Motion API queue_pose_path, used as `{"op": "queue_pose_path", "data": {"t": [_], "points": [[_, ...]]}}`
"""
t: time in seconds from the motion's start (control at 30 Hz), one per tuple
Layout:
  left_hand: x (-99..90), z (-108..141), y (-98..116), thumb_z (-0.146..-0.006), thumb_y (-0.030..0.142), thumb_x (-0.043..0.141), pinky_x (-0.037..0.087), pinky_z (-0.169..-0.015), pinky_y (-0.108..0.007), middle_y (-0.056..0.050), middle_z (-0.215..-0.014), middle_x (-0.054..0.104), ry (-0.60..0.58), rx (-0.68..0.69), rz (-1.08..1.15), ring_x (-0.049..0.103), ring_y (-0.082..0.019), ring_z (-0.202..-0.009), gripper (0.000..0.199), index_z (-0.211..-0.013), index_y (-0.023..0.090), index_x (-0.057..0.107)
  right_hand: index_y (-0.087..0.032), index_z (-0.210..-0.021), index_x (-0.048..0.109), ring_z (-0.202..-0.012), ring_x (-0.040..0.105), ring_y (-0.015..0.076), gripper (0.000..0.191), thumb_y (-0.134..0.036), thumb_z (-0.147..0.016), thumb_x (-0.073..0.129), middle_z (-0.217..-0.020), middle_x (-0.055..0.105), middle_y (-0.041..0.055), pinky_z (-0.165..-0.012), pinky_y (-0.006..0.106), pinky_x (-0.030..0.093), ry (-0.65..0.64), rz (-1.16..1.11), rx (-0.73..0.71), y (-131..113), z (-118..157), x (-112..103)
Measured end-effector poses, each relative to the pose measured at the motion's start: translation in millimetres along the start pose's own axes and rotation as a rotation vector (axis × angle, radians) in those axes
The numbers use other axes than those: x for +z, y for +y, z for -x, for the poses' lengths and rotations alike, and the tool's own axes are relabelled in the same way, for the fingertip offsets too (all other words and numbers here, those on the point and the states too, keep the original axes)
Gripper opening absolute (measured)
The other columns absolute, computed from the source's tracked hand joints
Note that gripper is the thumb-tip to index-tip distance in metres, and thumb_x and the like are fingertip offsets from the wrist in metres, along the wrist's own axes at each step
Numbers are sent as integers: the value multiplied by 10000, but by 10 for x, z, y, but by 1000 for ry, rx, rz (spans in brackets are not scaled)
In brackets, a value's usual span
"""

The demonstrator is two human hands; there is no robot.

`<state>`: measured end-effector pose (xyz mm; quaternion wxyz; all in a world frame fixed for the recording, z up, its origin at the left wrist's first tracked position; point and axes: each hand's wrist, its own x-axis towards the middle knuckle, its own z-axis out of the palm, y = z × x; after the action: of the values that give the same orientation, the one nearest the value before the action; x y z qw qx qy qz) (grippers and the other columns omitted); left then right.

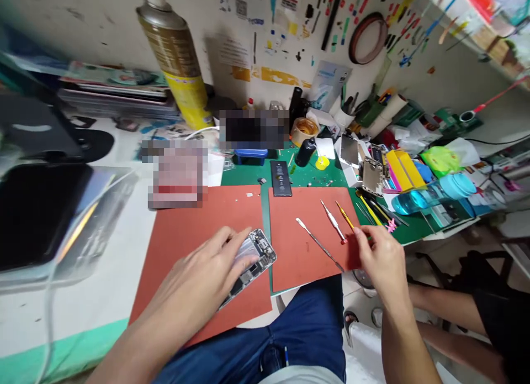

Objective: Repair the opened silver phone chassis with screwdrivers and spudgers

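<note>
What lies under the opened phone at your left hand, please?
A red-orange mat lies under the opened phone, which the left hand touches. The patch of mat directly beneath the phone is covered, so anything there cannot be seen.

Dark blue denim jeans with a pen at the pocket; pale shirt hem; bare forearms
</note>
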<state>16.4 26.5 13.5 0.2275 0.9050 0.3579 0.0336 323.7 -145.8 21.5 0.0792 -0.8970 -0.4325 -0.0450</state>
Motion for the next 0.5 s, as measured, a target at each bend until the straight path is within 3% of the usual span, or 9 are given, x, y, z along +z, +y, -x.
{"op": "queue_pose_path", "data": {"t": [0.07,0.13,0.23,0.33,0.5], "points": [[128,60,-58,-1104,636,378,541,-605,-388,-129,-1222,686,100,95,-62,750,-319,-964,626,-1527,213,562,-156,-1092,746,-1014,731,305,260,-344,-1079,566,-1094,753,143,-837,371,508,5,99,95,201,-142,-36],[239,111,-109,-1087,675,404,592,-742,-446,-172,-1285,665,203,185,-105,706,-366,-1091,716,-1584,167,490,-148,-1120,754,-1046,733,328,252,-308,-1072,566,-1125,745,165,-831,380,510,-26,162,139,338,-250,-34],[302,175,-103,-1108,590,417,576,-909,-526,-217,-1351,653,293,250,-150,652,-395,-1170,682,-1582,103,468,-156,-1182,752,-1017,750,345,298,-310,-1088,515,-1183,729,190,-809,404,521,-88,229,168,385,-326,13],[255,225,-18,-1118,446,462,549,-989,-513,-224,-1380,672,318,321,-208,634,-379,-1230,588,-1553,50,468,-111,-1253,721,-994,762,411,382,-318,-1100,438,-1223,703,257,-795,471,540,-126,269,197,346,-351,65],[204,261,60,-1086,336,551,552,-1005,-507,-207,-1464,664,288,313,-276,620,-367,-1261,540,-1532,44,466,-83,-1292,696,-995,762,495,459,-343,-1094,374,-1270,682,308,-758,525,551,-182,312,227,361,-439,121]]}}
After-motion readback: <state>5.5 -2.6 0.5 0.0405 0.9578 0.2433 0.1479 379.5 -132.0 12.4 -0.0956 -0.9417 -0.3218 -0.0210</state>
